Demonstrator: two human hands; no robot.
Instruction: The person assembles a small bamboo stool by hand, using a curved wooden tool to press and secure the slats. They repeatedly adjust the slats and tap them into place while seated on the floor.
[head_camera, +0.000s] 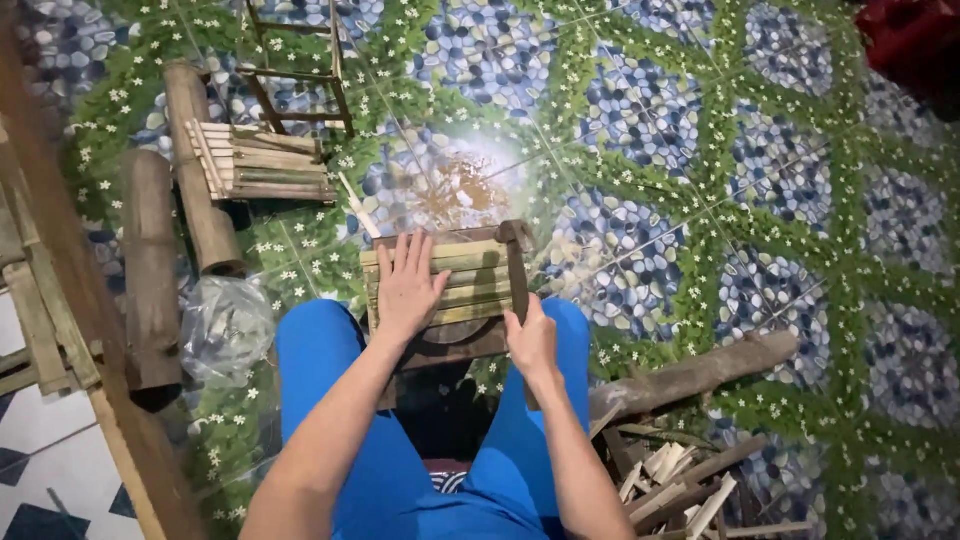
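Several greenish-yellow bamboo slats (440, 280), left hand (405, 290) flat on top

centre: slat panel (445, 285) on the floor between the knees, left hand (408, 290) flat on it, right hand (532, 340) at its right edge
far left: two logs (150, 270) side by side, a slat bundle (262, 162) just right of them
near left: plastic bag (225, 328) (beside the left knee)
right: branch (690, 375), offcuts (680, 480) before it
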